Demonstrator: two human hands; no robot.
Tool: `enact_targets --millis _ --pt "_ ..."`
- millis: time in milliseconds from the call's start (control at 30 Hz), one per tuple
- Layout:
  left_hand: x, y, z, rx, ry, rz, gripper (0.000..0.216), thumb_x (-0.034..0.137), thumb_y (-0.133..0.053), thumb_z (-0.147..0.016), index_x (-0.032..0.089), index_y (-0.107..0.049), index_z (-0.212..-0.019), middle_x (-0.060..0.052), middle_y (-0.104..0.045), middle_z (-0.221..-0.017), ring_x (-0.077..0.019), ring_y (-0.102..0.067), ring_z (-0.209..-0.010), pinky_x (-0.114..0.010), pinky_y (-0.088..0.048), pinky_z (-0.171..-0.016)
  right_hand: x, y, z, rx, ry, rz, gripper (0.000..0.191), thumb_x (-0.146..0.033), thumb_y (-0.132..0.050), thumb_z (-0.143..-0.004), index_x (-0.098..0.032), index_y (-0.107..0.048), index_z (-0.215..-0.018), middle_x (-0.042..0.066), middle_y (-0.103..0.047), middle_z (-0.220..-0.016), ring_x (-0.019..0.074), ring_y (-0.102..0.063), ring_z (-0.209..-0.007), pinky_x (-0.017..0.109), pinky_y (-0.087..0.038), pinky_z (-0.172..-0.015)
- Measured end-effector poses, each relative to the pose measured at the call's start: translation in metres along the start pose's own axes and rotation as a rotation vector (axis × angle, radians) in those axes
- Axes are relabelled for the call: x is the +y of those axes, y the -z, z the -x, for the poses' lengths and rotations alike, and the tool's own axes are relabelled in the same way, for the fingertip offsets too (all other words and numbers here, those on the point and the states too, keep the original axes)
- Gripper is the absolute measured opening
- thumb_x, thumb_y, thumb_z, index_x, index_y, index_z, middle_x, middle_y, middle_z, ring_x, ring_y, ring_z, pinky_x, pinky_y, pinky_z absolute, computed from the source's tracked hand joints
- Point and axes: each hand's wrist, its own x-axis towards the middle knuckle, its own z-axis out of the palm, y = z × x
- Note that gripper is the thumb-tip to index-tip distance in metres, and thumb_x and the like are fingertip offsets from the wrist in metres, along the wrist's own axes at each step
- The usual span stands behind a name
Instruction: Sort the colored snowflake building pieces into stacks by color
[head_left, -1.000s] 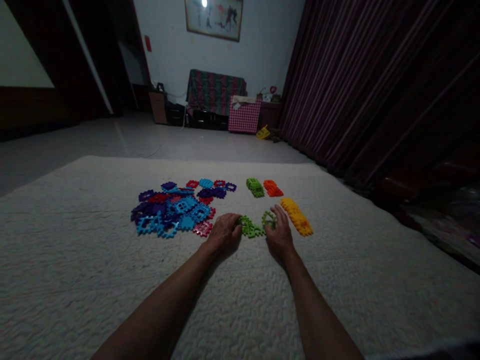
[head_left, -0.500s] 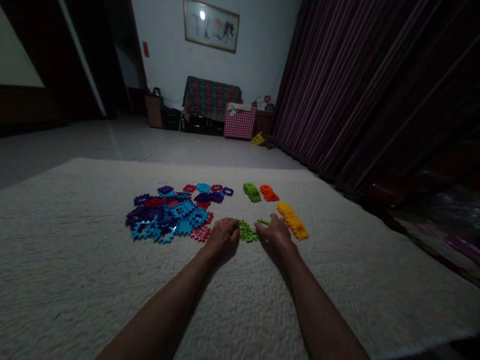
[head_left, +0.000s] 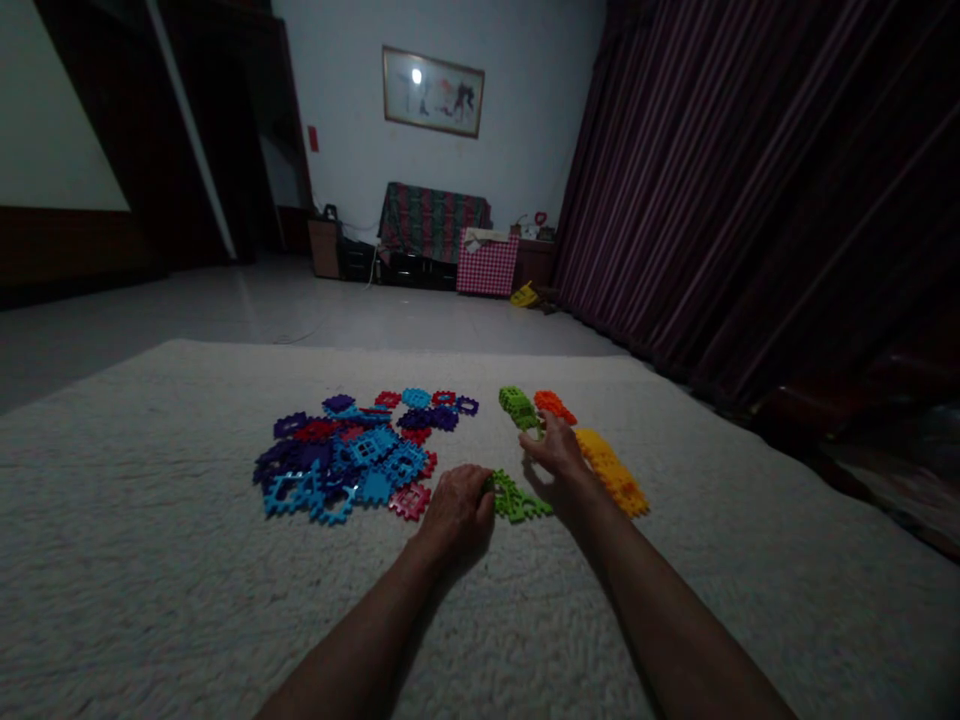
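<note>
The green cluster (head_left: 519, 500), a few toothed plates lying together, sat on the pale quilted mat (head_left: 480, 610) between the person's forearms, and everything else was ranged about it. At its left edge was the left hand (head_left: 459, 508), palm down, thumb and fingers bent inward and pinching that edge. The right hand (head_left: 553, 448) was beyond the cluster and a little to its right, clear of it — thumb and forefinger parted in a curve, with a gap between them. Those fingertips were at the near end of the green stack (head_left: 516, 405), which lay straight beyond the cluster; whether they touched a plate there could not be told. Farther beyond the cluster and slightly to its right lay the orange stack (head_left: 555, 406), just past the right hand's knuckles. The yellow row (head_left: 613, 475) slanted along the cluster's right side, partly hidden by the right wrist. Left of the cluster, past the left hand, spread the mixed heap (head_left: 341, 460) of blue, purple and red plates — its nearest member, a pinkish-red plate (head_left: 410, 501), lay just beside the left hand.
</note>
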Motion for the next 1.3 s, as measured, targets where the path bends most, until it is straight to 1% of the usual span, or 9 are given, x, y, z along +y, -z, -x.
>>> enact_targets --millis 100,167,267,367,567,767,967,1133,1300 --pt "0.000 0.000 0.000 0.004 0.002 0.011 0.031 0.020 -0.051 -0.090 0.021 -0.066 -0.117 -0.010 -0.071 -0.119 -0.0249 -0.063 -0.116 -0.040 -0.047 -0.108 -0.003 -0.012 -0.016 0.020 0.027 0.020 0.057 -0.031 -0.065 -0.068 -0.014 -0.062 -0.122 0.017 -0.065 -0.117 0.0338 -0.059 -0.115 0.049 -0.047 -0.103" --pt "0.000 0.000 0.000 0.008 -0.001 0.013 0.031 0.019 -0.052 -0.089 0.022 -0.066 -0.117 -0.010 -0.071 -0.119 -0.0252 -0.063 -0.116 -0.041 -0.047 -0.107 0.001 -0.020 -0.020 0.052 0.047 0.005 0.057 -0.028 -0.062 -0.069 -0.013 -0.060 -0.124 0.017 -0.064 -0.122 0.0323 -0.057 -0.117 0.050 -0.045 -0.106" --pt "0.002 -0.001 0.001 0.026 0.004 0.012 0.032 0.018 -0.052 -0.089 0.021 -0.066 -0.117 -0.010 -0.071 -0.118 -0.0254 -0.063 -0.113 -0.042 -0.048 -0.106 0.012 -0.029 -0.017 0.099 0.049 -0.004 0.056 -0.030 -0.060 -0.074 -0.011 -0.058 -0.127 0.019 -0.061 -0.125 0.0309 -0.057 -0.116 0.049 -0.047 -0.105" --pt "0.003 -0.001 0.002 0.050 0.004 0.012 0.030 0.017 -0.052 -0.088 0.021 -0.067 -0.114 -0.010 -0.071 -0.117 -0.0250 -0.064 -0.110 -0.043 -0.049 -0.104 0.021 -0.036 -0.013 0.129 0.037 0.012 0.057 -0.034 -0.060 -0.078 -0.010 -0.057 -0.129 0.022 -0.061 -0.127 0.0318 -0.057 -0.117 0.049 -0.048 -0.102" --pt "0.002 -0.002 0.002 0.066 -0.030 -0.004 0.030 0.016 -0.052 -0.088 0.020 -0.067 -0.113 -0.010 -0.071 -0.113 -0.0252 -0.065 -0.108 -0.043 -0.051 -0.102 0.025 -0.042 -0.013 0.120 0.030 0.038 0.055 -0.032 -0.061 -0.079 -0.011 -0.058 -0.130 0.022 -0.062 -0.127 0.0327 -0.058 -0.118 0.048 -0.049 -0.101" --pt "0.002 -0.003 0.003 0.078 -0.033 -0.001 0.031 0.017 -0.051 -0.088 0.021 -0.066 -0.115 -0.010 -0.070 -0.114 -0.0248 -0.064 -0.109 -0.043 -0.051 -0.102 0.024 -0.042 -0.015 0.092 0.005 0.059 0.054 -0.031 -0.064 -0.079 -0.012 -0.058 -0.129 0.022 -0.064 -0.126 0.0333 -0.059 -0.117 0.050 -0.049 -0.102" --pt "0.002 -0.002 0.002 0.062 -0.035 0.002 0.032 0.016 -0.050 -0.088 0.020 -0.066 -0.115 -0.011 -0.071 -0.115 -0.0252 -0.064 -0.109 -0.045 -0.051 -0.103 0.019 -0.038 -0.015 0.054 -0.011 0.076 0.056 -0.032 -0.062 -0.080 -0.010 -0.057 -0.131 0.023 -0.062 -0.128 0.0338 -0.058 -0.119 0.049 -0.048 -0.103" --pt "0.000 -0.003 0.002 0.065 -0.037 0.002 0.032 0.017 -0.050 -0.088 0.021 -0.066 -0.115 -0.010 -0.071 -0.114 -0.0254 -0.064 -0.109 -0.044 -0.051 -0.102 0.011 -0.031 -0.010 0.101 -0.045 0.065 0.060 -0.038 -0.062 -0.080 -0.011 -0.056 -0.133 0.022 -0.056 -0.135 0.0340 -0.053 -0.126 0.048 -0.046 -0.104" --pt "-0.001 -0.005 0.001 0.061 -0.030 0.015 0.032 0.018 -0.052 -0.087 0.020 -0.066 -0.116 -0.011 -0.071 -0.116 -0.0255 -0.064 -0.111 -0.044 -0.049 -0.104 0.009 -0.022 -0.003 0.135 -0.151 0.034 0.057 -0.042 -0.053 -0.083 -0.014 -0.058 -0.132 0.020 -0.060 -0.129 0.0321 -0.058 -0.116 0.046 -0.048 -0.100"
